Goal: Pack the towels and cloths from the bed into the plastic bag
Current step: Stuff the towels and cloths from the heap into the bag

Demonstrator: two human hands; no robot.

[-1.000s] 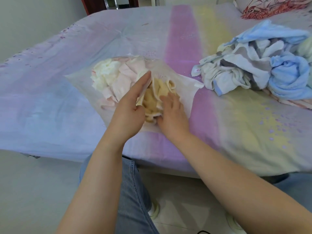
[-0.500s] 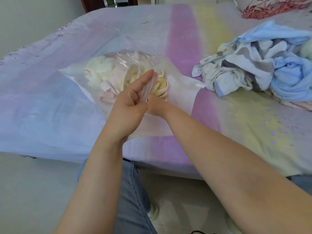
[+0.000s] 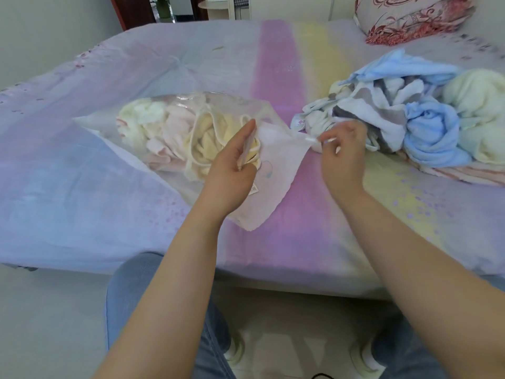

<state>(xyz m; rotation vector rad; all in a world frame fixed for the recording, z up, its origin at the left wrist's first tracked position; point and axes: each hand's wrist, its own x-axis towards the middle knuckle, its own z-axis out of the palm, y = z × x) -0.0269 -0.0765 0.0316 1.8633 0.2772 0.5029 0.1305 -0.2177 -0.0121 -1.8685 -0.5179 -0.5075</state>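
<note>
A clear plastic bag (image 3: 276,160) lies on the bed with its mouth toward me. Inside it are white, pink and yellow cloths (image 3: 202,138). My left hand (image 3: 232,168) grips the near edge of the bag's mouth between thumb and fingers. My right hand (image 3: 341,151) is out of the bag, just right of its mouth, fingers curled; its fingertips seem to pinch the bag's right corner. To the right, a pile of blue, grey-white and cream towels (image 3: 404,119) lies loose on the bed.
The bed (image 3: 109,187) has a pastel striped sheet, its front edge close to my knees. A red-patterned pillow (image 3: 410,17) sits at the far right. Tiled floor and my jeans-clad legs (image 3: 128,302) are below.
My right hand pushed the yellow cloth deep into the bag, then withdrew and moved right to the bag's corner. My left hand kept holding the bag's mouth. The view shifted slightly.
</note>
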